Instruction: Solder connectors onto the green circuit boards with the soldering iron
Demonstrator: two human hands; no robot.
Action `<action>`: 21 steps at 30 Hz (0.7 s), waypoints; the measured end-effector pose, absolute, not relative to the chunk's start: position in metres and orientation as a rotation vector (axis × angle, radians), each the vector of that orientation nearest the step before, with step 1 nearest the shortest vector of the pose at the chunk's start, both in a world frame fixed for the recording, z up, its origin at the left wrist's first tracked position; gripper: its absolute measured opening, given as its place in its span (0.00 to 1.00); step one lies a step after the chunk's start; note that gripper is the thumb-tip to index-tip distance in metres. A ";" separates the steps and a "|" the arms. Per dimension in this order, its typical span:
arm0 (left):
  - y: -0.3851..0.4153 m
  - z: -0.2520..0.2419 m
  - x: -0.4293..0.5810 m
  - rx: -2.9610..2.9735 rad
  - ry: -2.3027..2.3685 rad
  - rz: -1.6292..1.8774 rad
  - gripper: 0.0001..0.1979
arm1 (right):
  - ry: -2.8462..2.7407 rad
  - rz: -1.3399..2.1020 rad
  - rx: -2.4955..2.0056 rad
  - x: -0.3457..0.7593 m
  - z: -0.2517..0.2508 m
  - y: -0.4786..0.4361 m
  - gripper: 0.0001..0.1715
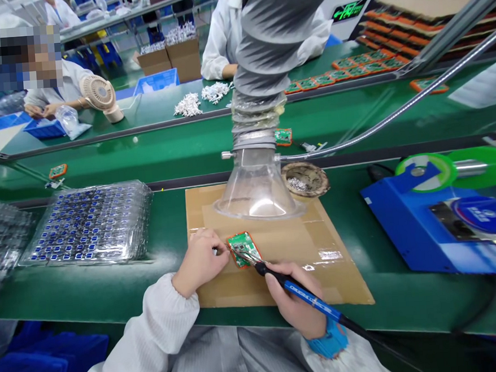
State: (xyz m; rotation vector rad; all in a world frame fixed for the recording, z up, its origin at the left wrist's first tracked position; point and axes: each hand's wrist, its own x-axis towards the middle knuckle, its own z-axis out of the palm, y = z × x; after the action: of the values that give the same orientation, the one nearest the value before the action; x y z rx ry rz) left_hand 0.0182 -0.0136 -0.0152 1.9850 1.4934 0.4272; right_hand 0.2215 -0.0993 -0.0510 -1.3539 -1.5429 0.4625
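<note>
A green circuit board (248, 244) in an orange frame lies on a sheet of brown cardboard (296, 273). My right hand (296, 304) is closed around a blue and black soldering iron (309, 296), whose metal tip reaches onto the board. At the board's left edge, my left hand (202, 258) is closed in a pinch; whatever sits between its fingertips is too small to make out. Just above the board hangs a clear fume hood (259, 188) on a grey ribbed hose (278, 42).
Stacked clear trays (91, 222) of small blue parts stand at left. A round dish (306, 179) sits behind the cardboard. At right is a blue solder feeder (407, 226) with a green reel. Beyond runs a green conveyor (164, 143) carrying boards; co-workers sit across it.
</note>
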 end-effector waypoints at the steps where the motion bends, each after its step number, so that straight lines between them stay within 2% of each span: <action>1: -0.014 -0.015 0.018 1.984 1.491 0.431 0.09 | -1.540 0.467 -1.349 0.221 -0.051 -0.099 0.02; 21: -0.014 -0.014 0.018 2.008 1.474 0.441 0.09 | -1.543 0.469 -1.309 0.222 -0.052 -0.099 0.02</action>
State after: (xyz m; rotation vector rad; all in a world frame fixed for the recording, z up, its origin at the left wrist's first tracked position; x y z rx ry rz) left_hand 0.0176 -0.0140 -0.0142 2.0084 1.4736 0.4414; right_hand 0.2220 -0.0993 -0.0522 -1.3093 -1.5430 0.4695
